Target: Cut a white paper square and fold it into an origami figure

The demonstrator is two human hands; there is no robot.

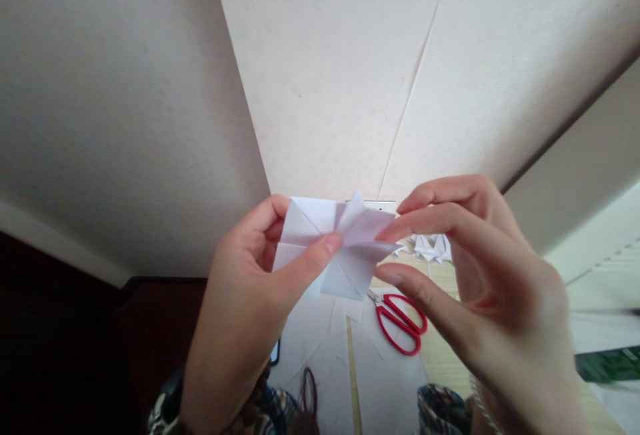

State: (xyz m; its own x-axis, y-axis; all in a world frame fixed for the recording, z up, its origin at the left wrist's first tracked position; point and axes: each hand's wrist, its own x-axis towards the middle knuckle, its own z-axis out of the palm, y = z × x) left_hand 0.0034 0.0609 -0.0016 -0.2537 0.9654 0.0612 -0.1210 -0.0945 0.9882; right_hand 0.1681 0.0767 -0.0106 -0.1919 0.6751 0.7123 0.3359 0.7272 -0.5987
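A small sheet of white paper point(305, 218), creased and partly folded, is held up in front of me. My left hand point(265, 275) pinches it, thumb pressed near the centre creases and fingers behind the left edge. On the right side of the paper, a pointed flap stands up at the top and another sticks out sideways. My right hand point(465, 261) is at this right edge, index fingertip against the upper flap and thumb just below the lower one. Its thumb and fingers are apart, not closed on the paper.
Red-handled scissors point(403, 321) lie on white sheets point(320, 348) on the wooden table point(447, 335). Folded white paper pieces point(430, 247) are behind my right hand. A phone edge point(275, 353) shows below my left hand. A pale wall point(340, 88) rises close behind.
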